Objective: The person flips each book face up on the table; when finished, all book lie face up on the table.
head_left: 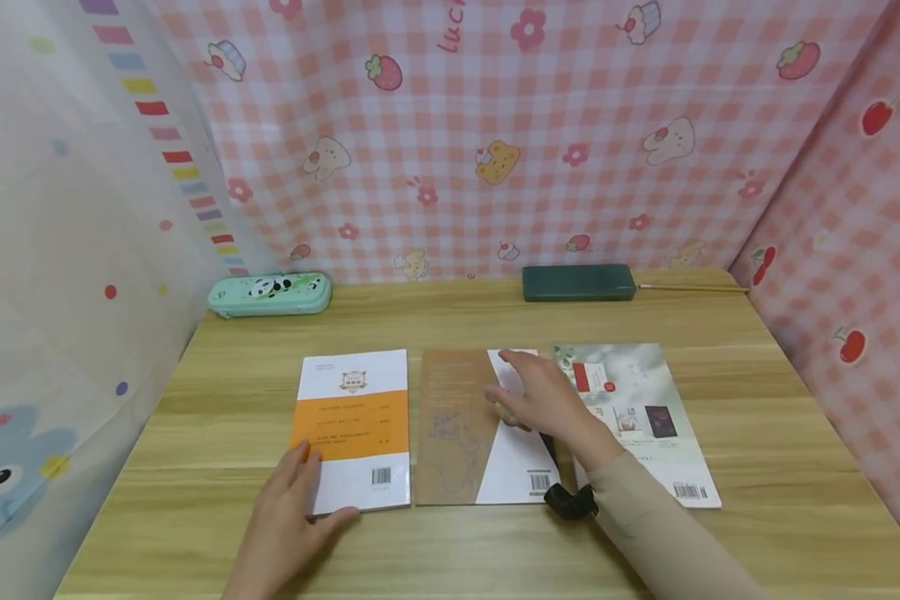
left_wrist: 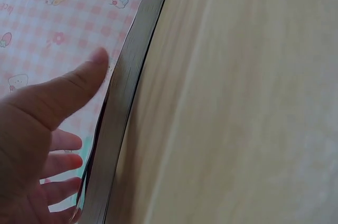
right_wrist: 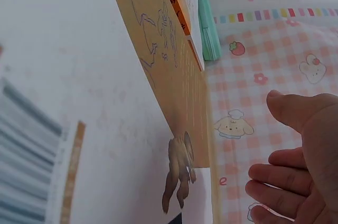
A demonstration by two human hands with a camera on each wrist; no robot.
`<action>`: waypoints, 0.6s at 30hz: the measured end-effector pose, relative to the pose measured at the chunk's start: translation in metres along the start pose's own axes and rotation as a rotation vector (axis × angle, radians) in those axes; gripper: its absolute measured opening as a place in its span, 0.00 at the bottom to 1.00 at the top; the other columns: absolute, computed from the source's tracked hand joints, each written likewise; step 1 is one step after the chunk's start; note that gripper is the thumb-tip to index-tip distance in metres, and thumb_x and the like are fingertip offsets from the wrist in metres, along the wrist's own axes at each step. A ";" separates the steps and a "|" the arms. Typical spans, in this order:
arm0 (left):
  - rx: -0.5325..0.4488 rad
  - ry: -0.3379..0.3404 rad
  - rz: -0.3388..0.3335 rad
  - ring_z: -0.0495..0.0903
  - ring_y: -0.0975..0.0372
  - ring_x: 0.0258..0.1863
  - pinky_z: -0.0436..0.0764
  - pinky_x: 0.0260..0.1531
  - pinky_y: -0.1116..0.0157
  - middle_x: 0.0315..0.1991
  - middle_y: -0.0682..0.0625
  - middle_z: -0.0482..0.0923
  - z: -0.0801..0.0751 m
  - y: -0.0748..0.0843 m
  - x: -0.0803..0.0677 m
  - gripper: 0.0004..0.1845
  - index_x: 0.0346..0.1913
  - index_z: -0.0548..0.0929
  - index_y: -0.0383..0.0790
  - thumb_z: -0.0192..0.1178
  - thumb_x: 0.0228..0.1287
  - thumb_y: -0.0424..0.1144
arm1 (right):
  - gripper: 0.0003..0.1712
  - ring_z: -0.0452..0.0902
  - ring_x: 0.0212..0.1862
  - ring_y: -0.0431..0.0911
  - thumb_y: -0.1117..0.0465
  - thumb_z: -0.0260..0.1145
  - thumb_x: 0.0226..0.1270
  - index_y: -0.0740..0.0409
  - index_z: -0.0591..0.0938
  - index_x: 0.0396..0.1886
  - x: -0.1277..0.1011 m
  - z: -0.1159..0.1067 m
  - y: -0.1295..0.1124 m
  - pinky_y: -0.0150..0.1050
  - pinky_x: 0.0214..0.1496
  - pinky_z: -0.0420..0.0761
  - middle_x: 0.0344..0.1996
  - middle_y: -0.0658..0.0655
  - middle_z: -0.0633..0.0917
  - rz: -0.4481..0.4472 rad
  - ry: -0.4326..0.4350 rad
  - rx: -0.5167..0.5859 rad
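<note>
My left hand [head_left: 285, 508] is at the lower left corner of a white and orange book [head_left: 352, 479], thumb near its bottom edge and fingers by its left side. In the left wrist view, the thumb is straight beside a thick page edge [left_wrist: 127, 76]. Over the brown and white book [head_left: 450, 375] in the middle is my right hand [head_left: 543, 396], its fingers loosely extended and holding nothing. The right wrist view shows that hand [right_wrist: 301, 166] apart from the book's cover [right_wrist: 105, 92]. A pale green book [head_left: 675, 467] lies on the right, partly covered by my forearm.
A mint panda pencil case [head_left: 270, 296] sits at the table's back left. Farther right at the back are a dark green case [head_left: 577, 283] and a thin brush-like stick [head_left: 693, 288]. Patterned cloth [head_left: 450, 167] hangs behind the wooden table [head_left: 195, 400] and at both sides.
</note>
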State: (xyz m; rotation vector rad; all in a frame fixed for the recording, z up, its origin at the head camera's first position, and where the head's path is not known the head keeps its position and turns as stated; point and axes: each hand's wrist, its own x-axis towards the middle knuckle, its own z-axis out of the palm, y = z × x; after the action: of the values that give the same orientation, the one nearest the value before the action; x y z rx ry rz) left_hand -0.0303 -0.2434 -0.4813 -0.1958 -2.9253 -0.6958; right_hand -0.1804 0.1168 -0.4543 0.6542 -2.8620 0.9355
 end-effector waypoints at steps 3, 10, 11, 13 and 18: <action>-0.004 -0.038 -0.021 0.58 0.35 0.72 0.61 0.70 0.38 0.74 0.27 0.58 -0.001 0.000 0.000 0.57 0.68 0.71 0.22 0.76 0.47 0.64 | 0.36 0.78 0.61 0.59 0.47 0.70 0.69 0.66 0.76 0.67 0.005 0.003 -0.003 0.56 0.62 0.79 0.60 0.65 0.81 -0.040 -0.006 -0.007; -0.011 -0.096 -0.072 0.51 0.30 0.74 0.58 0.70 0.34 0.75 0.26 0.54 -0.001 -0.001 0.002 0.51 0.67 0.74 0.24 0.78 0.48 0.59 | 0.34 0.77 0.63 0.58 0.49 0.71 0.68 0.65 0.77 0.66 0.017 0.014 -0.002 0.54 0.65 0.78 0.60 0.63 0.82 -0.058 -0.022 -0.005; -0.012 -0.107 -0.085 0.50 0.30 0.74 0.58 0.70 0.35 0.75 0.26 0.53 -0.001 -0.001 0.003 0.50 0.67 0.73 0.25 0.78 0.49 0.58 | 0.34 0.77 0.63 0.57 0.48 0.71 0.68 0.65 0.77 0.66 0.019 0.015 -0.002 0.54 0.65 0.77 0.60 0.63 0.82 -0.053 -0.029 -0.004; -0.015 -0.127 -0.109 0.50 0.31 0.74 0.58 0.70 0.36 0.76 0.25 0.52 -0.002 -0.001 0.004 0.49 0.68 0.72 0.25 0.77 0.51 0.56 | 0.35 0.76 0.64 0.57 0.48 0.71 0.68 0.64 0.77 0.67 0.022 0.018 -0.003 0.53 0.66 0.76 0.61 0.62 0.81 -0.038 -0.050 0.008; -0.028 -0.160 -0.142 0.50 0.33 0.75 0.58 0.71 0.37 0.76 0.25 0.50 -0.005 -0.002 0.004 0.49 0.70 0.71 0.26 0.77 0.53 0.54 | 0.34 0.74 0.65 0.56 0.48 0.71 0.68 0.63 0.77 0.67 0.030 0.023 -0.009 0.52 0.68 0.75 0.62 0.62 0.80 -0.021 -0.093 0.042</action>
State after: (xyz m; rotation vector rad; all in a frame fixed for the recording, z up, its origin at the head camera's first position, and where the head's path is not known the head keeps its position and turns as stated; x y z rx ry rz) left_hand -0.0338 -0.2475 -0.4771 -0.0491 -3.1073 -0.7754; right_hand -0.2023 0.0862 -0.4624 0.7488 -2.9171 0.9899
